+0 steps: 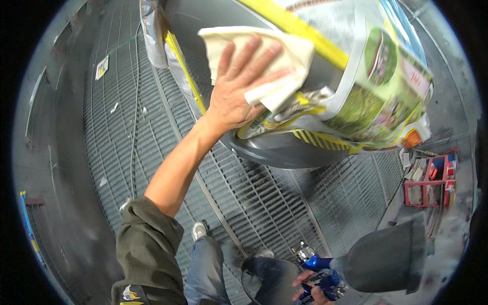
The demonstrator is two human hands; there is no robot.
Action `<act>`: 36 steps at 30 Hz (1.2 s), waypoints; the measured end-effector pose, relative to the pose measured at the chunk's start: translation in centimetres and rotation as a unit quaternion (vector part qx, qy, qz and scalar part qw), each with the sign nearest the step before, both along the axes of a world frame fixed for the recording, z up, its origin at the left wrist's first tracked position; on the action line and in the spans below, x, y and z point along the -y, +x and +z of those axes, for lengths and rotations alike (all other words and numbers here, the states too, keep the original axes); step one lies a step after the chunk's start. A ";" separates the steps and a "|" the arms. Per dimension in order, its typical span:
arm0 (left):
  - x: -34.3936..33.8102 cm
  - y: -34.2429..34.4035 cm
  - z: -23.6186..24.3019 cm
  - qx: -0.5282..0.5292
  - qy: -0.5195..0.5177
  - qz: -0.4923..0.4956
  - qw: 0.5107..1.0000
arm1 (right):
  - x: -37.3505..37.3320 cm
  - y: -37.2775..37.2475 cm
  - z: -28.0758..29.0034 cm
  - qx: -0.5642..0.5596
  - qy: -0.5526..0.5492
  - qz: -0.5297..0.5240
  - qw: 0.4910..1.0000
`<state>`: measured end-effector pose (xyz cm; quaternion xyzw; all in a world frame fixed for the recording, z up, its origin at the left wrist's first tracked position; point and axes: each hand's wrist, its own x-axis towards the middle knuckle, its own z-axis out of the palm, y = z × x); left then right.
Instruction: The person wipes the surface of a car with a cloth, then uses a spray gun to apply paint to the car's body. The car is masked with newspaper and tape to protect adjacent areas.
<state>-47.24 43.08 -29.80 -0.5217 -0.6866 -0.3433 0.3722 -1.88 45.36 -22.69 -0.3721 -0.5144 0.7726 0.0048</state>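
My left hand (241,81) lies with fingers spread on a cream cloth (284,48), pressing it against a grey painted panel (195,30) that looks like part of a vehicle body. Newspaper sheets (356,109) and yellow masking tape (305,33) cover the areas around the bare grey paint. Below the cloth, a dark glossy curved edge (274,152) shows. Down at the lower right, my right hand (315,292) is wrapped around a blue spray gun (325,274) with a large dark cup (384,256). Part of that hand is hidden by the gun.
Underfoot is a metal grating floor (244,188) with paper scraps and a hose or cable (136,101) along it. A red rack (429,183) with papers and small items stands at the right. Grey walls curve around both sides, and a blue-and-yellow pole (31,229) is at far left.
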 end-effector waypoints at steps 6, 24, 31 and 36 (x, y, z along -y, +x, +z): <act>-1.4 -1.2 -16.5 0.208 0.314 -0.033 0.926 | 1.7 -1.8 -14.0 -0.094 0.032 -0.031 0.995; -8.4 13.0 -29.8 -0.097 -0.102 0.069 0.988 | 0.0 7.4 -33.4 -0.201 0.006 -0.090 0.975; -18.2 18.6 -25.2 -0.250 -0.284 -0.047 0.925 | -2.5 11.7 -33.8 -0.232 -0.015 -0.123 0.965; -25.6 21.4 -25.6 -0.342 -0.270 -0.040 0.899 | -3.3 13.4 -33.5 -0.228 0.008 -0.176 0.958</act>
